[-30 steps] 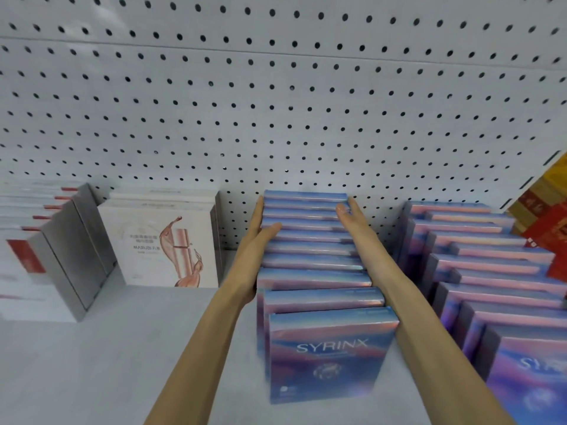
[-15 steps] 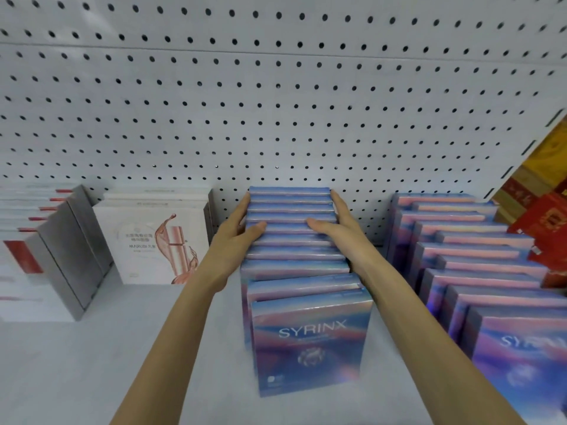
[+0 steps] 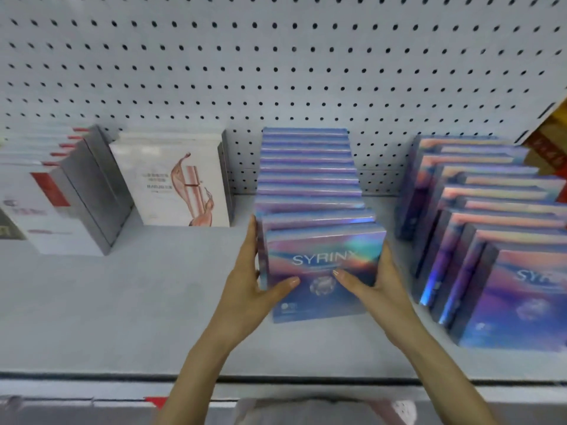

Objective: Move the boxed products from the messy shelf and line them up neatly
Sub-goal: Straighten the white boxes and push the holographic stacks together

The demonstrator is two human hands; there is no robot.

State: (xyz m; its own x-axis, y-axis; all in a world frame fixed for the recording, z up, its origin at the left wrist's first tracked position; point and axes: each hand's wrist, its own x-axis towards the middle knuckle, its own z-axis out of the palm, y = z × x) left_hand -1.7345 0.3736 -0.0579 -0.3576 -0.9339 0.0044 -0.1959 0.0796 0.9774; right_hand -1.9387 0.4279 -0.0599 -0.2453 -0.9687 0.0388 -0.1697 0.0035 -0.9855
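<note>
Now left hand point(image 3: 245, 289) and right hand point(image 3: 380, 286) clasp the front SYRINX box point(image 3: 322, 271), thumbs across its face.

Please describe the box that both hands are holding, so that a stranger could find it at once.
On the white shelf, find the middle row of holographic boxes. The front box is held between the left hand and right hand. It alone there shows its SYRINX front face.

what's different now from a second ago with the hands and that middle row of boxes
Both hands came forward from the back of the middle row. The left hand and right hand now clasp the front SYRINX box by its sides, thumbs on its face. The neighbouring rows look unchanged.
</note>
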